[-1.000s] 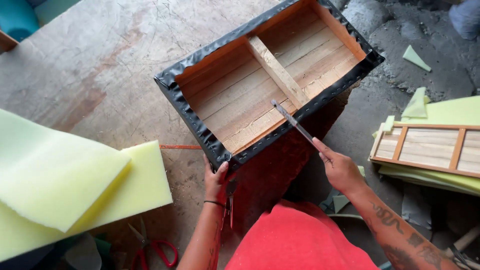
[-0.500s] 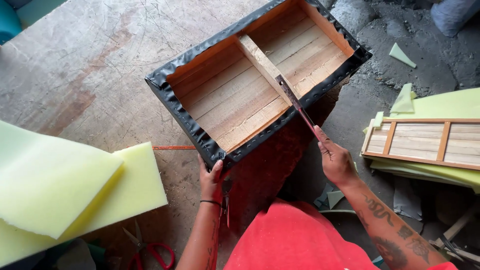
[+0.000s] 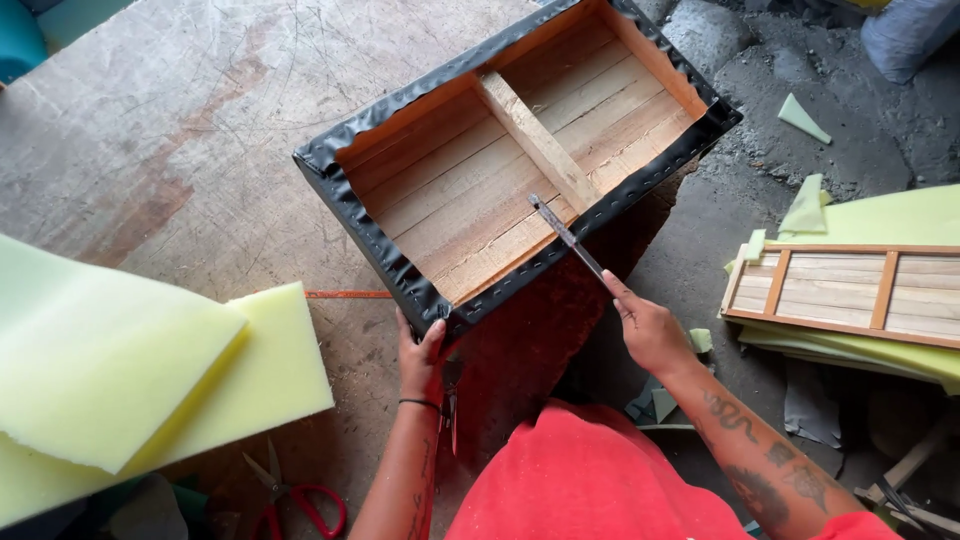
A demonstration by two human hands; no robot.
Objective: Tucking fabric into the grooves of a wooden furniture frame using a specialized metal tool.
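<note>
A wooden box frame with a middle slat stands on edge, its rim wrapped in black sheet material fixed with a row of staples; its outer side is dark red. My left hand grips the near corner of the frame at the black edge. My right hand holds a thin metal tool whose tip lies over the near rim by the middle slat.
Yellow-green foam slabs lie at left on the worn work surface. Red-handled scissors lie near the bottom. At right a slatted wooden panel rests on more foam, with foam scraps around.
The frame sits lower and more to the left in view. My right hand has drawn the tool's tip back along the near rim toward me; the left hand keeps its grip.
</note>
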